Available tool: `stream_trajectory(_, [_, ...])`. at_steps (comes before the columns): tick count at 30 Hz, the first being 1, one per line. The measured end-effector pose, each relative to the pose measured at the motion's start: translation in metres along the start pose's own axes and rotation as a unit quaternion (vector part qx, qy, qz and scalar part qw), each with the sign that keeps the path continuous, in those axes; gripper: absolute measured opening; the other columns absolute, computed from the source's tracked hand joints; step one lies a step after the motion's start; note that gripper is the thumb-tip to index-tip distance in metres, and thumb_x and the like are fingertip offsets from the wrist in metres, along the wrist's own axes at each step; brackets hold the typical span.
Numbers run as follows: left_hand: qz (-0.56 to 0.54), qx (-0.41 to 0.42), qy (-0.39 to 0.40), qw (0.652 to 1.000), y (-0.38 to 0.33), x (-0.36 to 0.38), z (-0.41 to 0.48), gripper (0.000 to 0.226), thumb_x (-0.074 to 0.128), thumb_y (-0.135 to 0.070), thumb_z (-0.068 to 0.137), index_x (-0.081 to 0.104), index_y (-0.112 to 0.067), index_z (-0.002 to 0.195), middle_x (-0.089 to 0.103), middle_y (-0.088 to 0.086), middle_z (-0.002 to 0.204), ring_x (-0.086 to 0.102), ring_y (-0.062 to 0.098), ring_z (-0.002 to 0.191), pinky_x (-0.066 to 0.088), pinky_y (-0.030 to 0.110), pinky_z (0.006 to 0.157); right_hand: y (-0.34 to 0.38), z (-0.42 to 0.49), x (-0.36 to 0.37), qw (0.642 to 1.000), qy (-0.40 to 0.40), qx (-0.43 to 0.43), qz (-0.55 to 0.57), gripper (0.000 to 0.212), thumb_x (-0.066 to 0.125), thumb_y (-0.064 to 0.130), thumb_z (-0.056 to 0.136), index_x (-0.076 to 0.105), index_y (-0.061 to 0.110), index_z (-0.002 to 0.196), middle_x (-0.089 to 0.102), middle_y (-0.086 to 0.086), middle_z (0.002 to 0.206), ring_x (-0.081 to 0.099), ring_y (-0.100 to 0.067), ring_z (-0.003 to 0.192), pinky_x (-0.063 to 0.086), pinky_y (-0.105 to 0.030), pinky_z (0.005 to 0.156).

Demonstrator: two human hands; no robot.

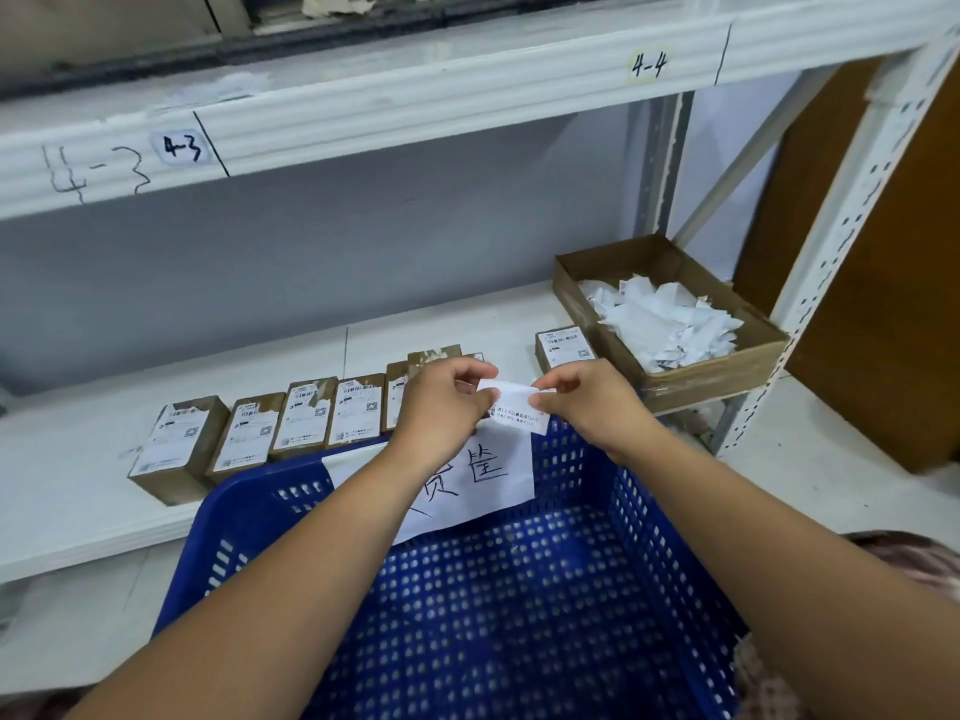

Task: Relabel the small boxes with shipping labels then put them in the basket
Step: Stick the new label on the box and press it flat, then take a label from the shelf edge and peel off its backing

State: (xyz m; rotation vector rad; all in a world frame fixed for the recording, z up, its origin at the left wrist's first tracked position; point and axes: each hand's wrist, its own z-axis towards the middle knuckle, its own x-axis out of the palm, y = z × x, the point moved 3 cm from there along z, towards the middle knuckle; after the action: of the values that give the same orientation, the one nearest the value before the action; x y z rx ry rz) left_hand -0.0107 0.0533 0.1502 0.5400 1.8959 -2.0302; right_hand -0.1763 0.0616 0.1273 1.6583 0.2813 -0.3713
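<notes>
Before white metal shelving [78, 459] marked "4-3" and "4-4": large blue perforated plastic basket [649, 511], handwritten white paper sign [493, 475] on its far wall. At right, open brown cardboard tray [717, 371] of torn white paper scraps [670, 319]. Along the shelf, row of small brown labelled boxes [301, 413]. Over the basket's far rim, left hand [436, 402] and right hand [587, 402], fingers curled, pinching a small white printed shipping label [519, 402] between them.

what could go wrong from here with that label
1. The label, pinched between the left hand and right hand, may curl and stick to itself.
2. If it slips, it likely drops into the basket below.
3. The boxes carry torn old labels, so a new one might sit uneven.
</notes>
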Motion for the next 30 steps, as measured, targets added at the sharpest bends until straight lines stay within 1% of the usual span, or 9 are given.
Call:
stream_trajectory(3, [0.036, 0.027, -0.031, 0.998, -0.006, 0.012, 0.013, 0.006, 0.071, -0.024, 0.083, 0.068, -0.030, 0.082, 0.065, -0.005, 0.096, 0.061, 0.016, 0.091, 0.049, 0.031, 0.083, -0.007, 0.014, -0.015, 0.999, -0.035, 0.014, -0.016, 0.007, 0.067, 0.017, 0.091, 0.074, 0.016, 0.093, 0.068, 0.001, 0.090, 0.061, -0.018, 0.082, 0.047, -0.026, 0.068])
stream_trajectory(5, [0.006, 0.017, -0.027, 0.999, -0.011, 0.020, 0.019, 0.004, 0.066, -0.030, 0.087, 0.066, -0.028, 0.083, 0.065, -0.008, 0.093, 0.060, 0.012, 0.090, 0.046, 0.029, 0.082, -0.018, 0.028, -0.032, 0.997, -0.065, 0.031, -0.028, 0.009, 0.065, 0.018, 0.092, 0.073, 0.015, 0.092, 0.067, 0.000, 0.091, 0.060, -0.019, 0.084, 0.047, -0.030, 0.070])
stream_trajectory(8, [-0.088, -0.011, -0.007, 0.996, -0.014, 0.033, 0.027, 0.012, 0.060, -0.027, 0.092, 0.064, -0.024, 0.081, 0.063, -0.010, 0.084, 0.059, 0.009, 0.075, 0.047, 0.027, 0.075, -0.042, 0.052, -0.065, 0.988, -0.125, 0.056, -0.066, 0.010, 0.062, 0.017, 0.094, 0.070, 0.013, 0.093, 0.067, -0.005, 0.087, 0.061, -0.024, 0.080, 0.047, -0.031, 0.069])
stream_trajectory(11, [-0.101, -0.014, 0.001, 0.995, -0.012, 0.046, 0.036, 0.017, 0.056, -0.017, 0.094, 0.064, -0.025, 0.081, 0.063, -0.009, 0.084, 0.058, 0.010, 0.071, 0.047, 0.026, 0.071, -0.061, 0.070, -0.095, 0.968, -0.205, 0.070, -0.129, 0.018, 0.056, 0.012, 0.096, 0.055, 0.013, 0.114, 0.063, -0.010, 0.094, 0.060, -0.024, 0.073, 0.043, -0.027, 0.055])
stream_trajectory(14, [-0.099, -0.025, 0.022, 0.995, -0.005, 0.062, 0.049, 0.023, 0.054, -0.014, 0.094, 0.064, -0.028, 0.080, 0.063, -0.007, 0.085, 0.058, 0.011, 0.073, 0.044, 0.028, 0.071, -0.073, 0.088, -0.109, 0.942, -0.246, 0.036, -0.224, 0.021, 0.046, 0.002, 0.096, 0.049, 0.009, 0.116, 0.057, -0.017, 0.106, 0.055, -0.028, 0.086, 0.045, -0.033, 0.070])
stream_trajectory(18, [-0.086, -0.038, 0.047, 0.994, 0.004, 0.079, 0.061, 0.025, 0.052, -0.013, 0.094, 0.064, -0.029, 0.080, 0.064, -0.006, 0.089, 0.059, 0.013, 0.078, 0.046, 0.028, 0.075, -0.091, 0.109, -0.108, 0.912, -0.226, 0.011, -0.341, 0.035, 0.042, -0.006, 0.095, 0.053, 0.005, 0.126, 0.049, -0.019, 0.127, 0.056, -0.036, 0.102, 0.046, -0.039, 0.084])
stream_trajectory(21, [-0.072, -0.043, 0.061, 0.995, 0.012, 0.088, 0.067, 0.025, 0.051, -0.013, 0.095, 0.065, -0.029, 0.081, 0.065, -0.004, 0.089, 0.059, 0.013, 0.078, 0.050, 0.033, 0.077, -0.110, 0.120, -0.101, 0.894, -0.166, 0.027, -0.415, 0.040, 0.046, -0.007, 0.093, 0.053, 0.004, 0.131, 0.047, -0.018, 0.132, 0.057, -0.039, 0.111, 0.049, -0.046, 0.091])
stream_trajectory(26, [-0.047, -0.044, 0.104, 0.992, 0.028, 0.097, 0.064, 0.027, 0.048, -0.011, 0.095, 0.064, -0.029, 0.081, 0.066, 0.000, 0.093, 0.060, 0.010, 0.073, 0.046, 0.025, 0.070, -0.134, 0.132, -0.088, 0.845, -0.092, 0.054, -0.525, 0.027, 0.054, 0.015, 0.094, 0.063, 0.011, 0.120, 0.056, -0.012, 0.126, 0.045, -0.030, 0.122, 0.039, -0.048, 0.104])
stream_trajectory(30, [-0.034, -0.060, 0.123, 0.990, 0.040, 0.100, 0.056, 0.026, 0.049, -0.009, 0.095, 0.063, -0.027, 0.082, 0.067, 0.006, 0.095, 0.058, 0.010, 0.072, 0.043, 0.022, 0.067, -0.143, 0.143, -0.086, 0.886, -0.044, 0.087, -0.454, 0.037, 0.029, 0.040, 0.102, 0.049, 0.023, 0.128, 0.059, -0.013, 0.127, 0.037, -0.030, 0.131, 0.017, -0.056, 0.114])
